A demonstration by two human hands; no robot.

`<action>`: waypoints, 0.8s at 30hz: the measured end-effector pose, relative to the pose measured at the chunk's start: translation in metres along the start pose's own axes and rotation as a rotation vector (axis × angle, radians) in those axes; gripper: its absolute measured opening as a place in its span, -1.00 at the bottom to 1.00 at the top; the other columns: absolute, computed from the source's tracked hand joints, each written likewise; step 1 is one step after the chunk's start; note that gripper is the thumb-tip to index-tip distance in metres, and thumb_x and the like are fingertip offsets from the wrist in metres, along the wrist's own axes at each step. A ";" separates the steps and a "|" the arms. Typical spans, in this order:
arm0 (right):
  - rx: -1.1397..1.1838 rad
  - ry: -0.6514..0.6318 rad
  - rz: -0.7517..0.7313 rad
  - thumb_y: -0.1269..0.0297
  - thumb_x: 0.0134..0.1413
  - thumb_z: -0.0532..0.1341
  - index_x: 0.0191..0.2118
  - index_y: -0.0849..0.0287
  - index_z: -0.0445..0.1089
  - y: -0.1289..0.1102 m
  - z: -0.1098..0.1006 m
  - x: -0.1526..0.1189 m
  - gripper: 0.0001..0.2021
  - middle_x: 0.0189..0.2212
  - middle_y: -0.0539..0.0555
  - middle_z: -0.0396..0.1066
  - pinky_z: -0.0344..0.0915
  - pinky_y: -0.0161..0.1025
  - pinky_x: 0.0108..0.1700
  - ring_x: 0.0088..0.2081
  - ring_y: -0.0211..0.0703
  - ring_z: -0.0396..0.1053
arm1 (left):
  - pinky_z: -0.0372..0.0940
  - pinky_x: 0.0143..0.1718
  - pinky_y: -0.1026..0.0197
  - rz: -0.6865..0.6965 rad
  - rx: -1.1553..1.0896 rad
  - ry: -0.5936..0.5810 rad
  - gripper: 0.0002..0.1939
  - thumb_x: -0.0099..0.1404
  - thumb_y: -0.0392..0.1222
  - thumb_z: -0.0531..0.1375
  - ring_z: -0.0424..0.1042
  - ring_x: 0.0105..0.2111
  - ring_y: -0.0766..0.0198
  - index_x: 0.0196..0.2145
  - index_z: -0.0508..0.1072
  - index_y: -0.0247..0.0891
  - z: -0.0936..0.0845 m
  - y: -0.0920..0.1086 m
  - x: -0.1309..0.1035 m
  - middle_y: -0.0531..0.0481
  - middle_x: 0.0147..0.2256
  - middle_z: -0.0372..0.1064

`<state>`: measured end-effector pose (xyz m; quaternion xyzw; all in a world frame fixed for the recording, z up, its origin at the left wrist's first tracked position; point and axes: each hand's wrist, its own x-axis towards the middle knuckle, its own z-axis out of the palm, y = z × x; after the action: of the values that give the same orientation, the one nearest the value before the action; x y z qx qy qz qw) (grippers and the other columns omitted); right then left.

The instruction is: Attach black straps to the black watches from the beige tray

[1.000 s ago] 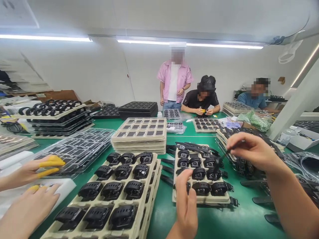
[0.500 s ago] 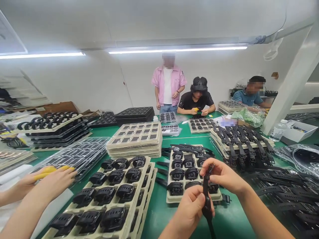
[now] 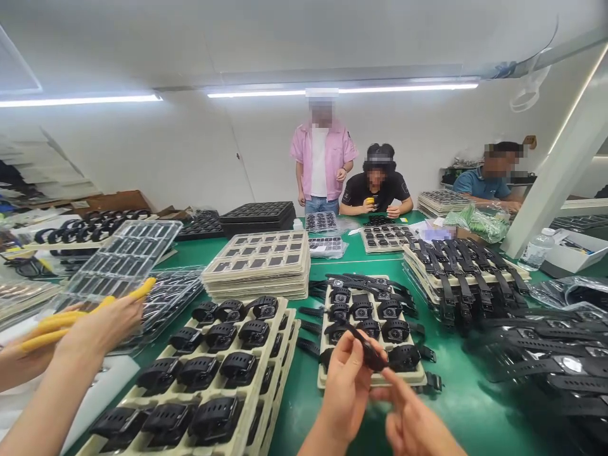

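Note:
My left hand (image 3: 348, 377) is closed on a black smartwatch (image 3: 368, 349), tilted above the front of a cream tray (image 3: 324, 379). Close to the lower end of this watch is my right hand (image 3: 411, 408), slightly blurred, with its index finger stretched toward it and its fingers apart. Whether that fingertip touches the watch is hard to see. Rows of black watches (image 3: 360, 308) lie in the cream tray, several straps hanging over its sides.
Stacked cream trays of watches (image 3: 213, 411) stand left of my hands. Loose strapped watches (image 3: 565, 380) are piled at right. A co-worker's hands (image 3: 102, 323), with yellow finger covers, hold a clear tray (image 3: 128, 256). Further people sit or stand across the green table (image 3: 456, 373).
My right hand has come down from the upper strap to the watch's lower end. The watch has tilted over in my left hand. At left, the co-worker has lifted a clear tray.

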<state>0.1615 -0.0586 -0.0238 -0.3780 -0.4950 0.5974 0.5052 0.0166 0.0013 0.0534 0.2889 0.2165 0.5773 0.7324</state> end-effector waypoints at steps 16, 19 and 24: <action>-0.155 0.252 -0.041 -0.42 0.05 0.21 -0.59 0.10 0.13 -0.061 -0.012 0.072 -0.35 -0.65 -0.09 0.06 -0.02 -0.26 -0.45 -0.54 -0.24 -0.01 | 0.22 -0.32 0.24 -0.044 0.815 -0.239 -0.64 0.35 0.09 0.21 0.32 -0.42 0.27 -0.29 0.55 -0.31 -0.013 0.014 -0.002 0.01 -0.42 0.37; -0.132 0.239 -0.030 -0.35 0.08 0.23 -0.58 0.11 0.14 -0.057 -0.014 0.070 -0.39 -0.65 -0.09 0.09 0.00 -0.26 -0.45 -0.54 -0.23 0.01 | 0.25 -0.27 0.22 -0.007 0.950 -0.275 -0.69 0.39 -0.02 0.15 0.34 -0.41 0.23 -0.31 0.55 -0.30 -0.020 0.018 -0.001 0.01 -0.46 0.38; -0.152 0.209 -0.010 -0.31 0.08 0.24 -0.56 0.12 0.23 -0.056 -0.012 0.065 -0.43 -0.65 -0.07 0.18 0.10 -0.26 -0.43 -0.53 -0.20 0.12 | 0.35 -0.05 0.12 0.202 1.124 -0.237 -0.65 0.35 -0.09 0.21 0.47 -0.15 0.09 0.06 0.51 -0.21 -0.025 0.019 -0.003 -0.13 -0.15 0.53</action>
<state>0.1723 0.0072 0.0312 -0.4730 -0.4851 0.5131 0.5269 -0.0138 0.0059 0.0476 0.7152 0.3774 0.4044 0.4273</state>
